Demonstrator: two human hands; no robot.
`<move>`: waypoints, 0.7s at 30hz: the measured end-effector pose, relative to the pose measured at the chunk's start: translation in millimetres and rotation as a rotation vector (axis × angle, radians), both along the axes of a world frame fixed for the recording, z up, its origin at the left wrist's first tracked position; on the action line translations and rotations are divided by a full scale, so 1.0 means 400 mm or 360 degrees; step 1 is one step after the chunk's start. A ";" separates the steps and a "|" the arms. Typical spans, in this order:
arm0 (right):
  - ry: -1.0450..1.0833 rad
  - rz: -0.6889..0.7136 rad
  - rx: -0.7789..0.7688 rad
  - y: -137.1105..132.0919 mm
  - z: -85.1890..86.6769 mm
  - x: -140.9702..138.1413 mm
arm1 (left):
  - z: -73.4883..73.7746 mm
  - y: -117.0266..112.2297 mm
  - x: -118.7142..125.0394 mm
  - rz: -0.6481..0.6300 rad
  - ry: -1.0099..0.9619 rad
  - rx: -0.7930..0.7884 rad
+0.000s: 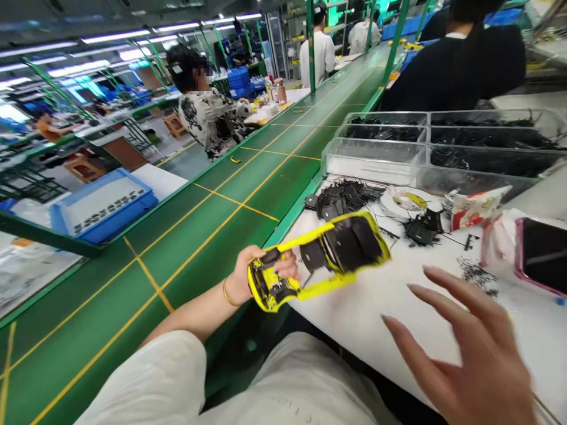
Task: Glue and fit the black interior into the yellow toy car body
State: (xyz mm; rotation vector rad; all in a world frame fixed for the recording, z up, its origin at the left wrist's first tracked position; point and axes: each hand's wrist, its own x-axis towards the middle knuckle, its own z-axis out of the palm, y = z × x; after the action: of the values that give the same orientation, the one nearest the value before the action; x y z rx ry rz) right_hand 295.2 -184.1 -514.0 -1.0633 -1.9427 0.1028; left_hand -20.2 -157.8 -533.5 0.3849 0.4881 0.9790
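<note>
We see the left hand clamped around one end of a yellow car shell. The fingers are wrapped over the top of it and a thin bangle sits on the wrist. The shell is yellow plastic with black parts fitted inside. It is held tilted in the air, with its gripped end over the edge of the white counter and its far end raised above the counter top.

The right hand is open and holds nothing. Its fingers are spread and point towards the shell but stay well apart from it, and the hand hovers over the near part of the counter.

Just beyond the shell we see a heap of small black parts, a roll of tape and a red and white packet. A phone in a pink case lies at the right edge. Clear plastic bins stand further back, and some of them hold more black pieces.

To the left of the counter runs a green conveyor belt marked with yellow lines. Across it we see a blue tray and a person in a patterned shirt working. Another person in black stands behind the bins.
</note>
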 end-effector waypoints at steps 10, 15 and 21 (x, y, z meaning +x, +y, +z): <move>-0.0052 -0.0271 -0.0577 -0.021 -0.228 0.058 | -0.150 0.085 0.116 -0.1152 0.0370 -0.0124; -0.0010 -0.0133 -0.0741 0.003 -0.240 0.070 | -0.003 0.099 0.088 -0.0135 0.2006 0.1191; 0.0127 0.0000 -0.0833 0.006 -0.236 0.083 | 0.033 0.017 0.148 -0.1213 0.1801 0.2610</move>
State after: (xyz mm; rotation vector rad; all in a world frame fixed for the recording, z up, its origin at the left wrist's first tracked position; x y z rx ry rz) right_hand 328.5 -181.7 -608.5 -1.3679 -1.8871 0.6731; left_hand 38.9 -151.1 -520.4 2.4658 0.3464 0.0852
